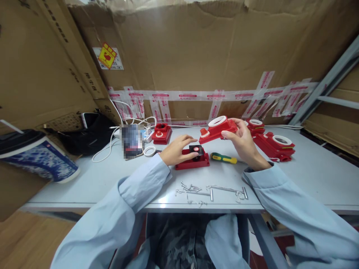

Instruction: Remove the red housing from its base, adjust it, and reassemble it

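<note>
Risk lies in the red cover, pinched aloft by the right hand fingers above the red base that the left hand presses loosely onto the tabletop: a slack pinch could drop it.

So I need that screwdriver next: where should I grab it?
Take the screwdriver by its green and yellow handle, coming from above. It lies flat on the table just in front of the right hand, handle pointing left, and nothing covers it.
</note>
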A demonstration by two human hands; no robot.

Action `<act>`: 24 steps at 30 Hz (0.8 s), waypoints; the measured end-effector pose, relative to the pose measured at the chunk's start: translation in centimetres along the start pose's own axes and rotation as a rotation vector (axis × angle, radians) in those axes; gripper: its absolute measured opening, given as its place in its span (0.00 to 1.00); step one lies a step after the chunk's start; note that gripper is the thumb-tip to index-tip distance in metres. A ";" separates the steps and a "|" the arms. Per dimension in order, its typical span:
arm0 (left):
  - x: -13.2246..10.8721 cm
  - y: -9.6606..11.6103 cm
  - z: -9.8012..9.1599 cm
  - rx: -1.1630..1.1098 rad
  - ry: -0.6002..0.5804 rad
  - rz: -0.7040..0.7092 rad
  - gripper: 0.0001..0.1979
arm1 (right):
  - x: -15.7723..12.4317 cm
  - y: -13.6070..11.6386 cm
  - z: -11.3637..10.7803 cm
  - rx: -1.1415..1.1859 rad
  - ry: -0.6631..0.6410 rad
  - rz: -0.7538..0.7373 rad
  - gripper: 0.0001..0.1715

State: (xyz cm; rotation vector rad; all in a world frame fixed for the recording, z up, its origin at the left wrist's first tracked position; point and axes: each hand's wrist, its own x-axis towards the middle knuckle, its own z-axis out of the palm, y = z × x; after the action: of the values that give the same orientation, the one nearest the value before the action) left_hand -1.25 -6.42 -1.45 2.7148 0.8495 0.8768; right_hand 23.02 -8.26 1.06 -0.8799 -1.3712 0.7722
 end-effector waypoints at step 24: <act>-2.6 -2.3 -7.3 -0.035 -0.017 -0.283 0.25 | -1.2 0.0 0.9 -0.315 -0.233 -0.226 0.38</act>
State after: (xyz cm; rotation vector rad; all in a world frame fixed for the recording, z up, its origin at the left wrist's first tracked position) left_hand -8.28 -6.06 2.50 2.4852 1.1659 0.7980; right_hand 22.07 -9.22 0.47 -0.8759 -1.7991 0.5020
